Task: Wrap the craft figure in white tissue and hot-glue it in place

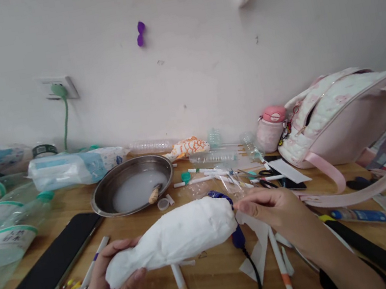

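A white, wrapped, bottle-like form (189, 230) lies sideways above the table, its narrow end at the left. My left hand (117, 287) is closed round that narrow end, thumb in front. At the wide right end, my right hand (271, 205) has its thumb and fingers pinched together beside the white surface; what they hold, if anything, is too small to make out. Partly hidden behind the wide end is a dark blue tool (238, 238) with a black cord running down to the table's front.
Behind stands a metal bowl (97, 201) of cloudy liquid with a brush in it. Plastic bottles (12, 241) and a black phone (54, 261) lie left. Markers, scissors and an orange-patterned fish shape (189, 147) are beyond. A pink bag (339, 123) and yellow-black tool (371, 247) are right.
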